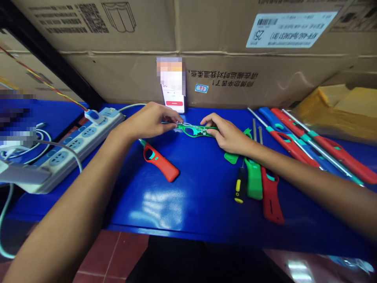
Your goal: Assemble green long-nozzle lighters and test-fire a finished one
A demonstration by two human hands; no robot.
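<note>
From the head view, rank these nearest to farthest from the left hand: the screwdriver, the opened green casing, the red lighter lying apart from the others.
From the left hand:
1. Opened green casing: at its fingertips, between both hands.
2. Red lighter: just below the hand in view.
3. Screwdriver: off to the right.

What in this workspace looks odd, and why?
The cardboard box behind the table appears upside down: its printing is inverted. Between the left hand and right hand, a green lighter is open, insides exposed.
</note>
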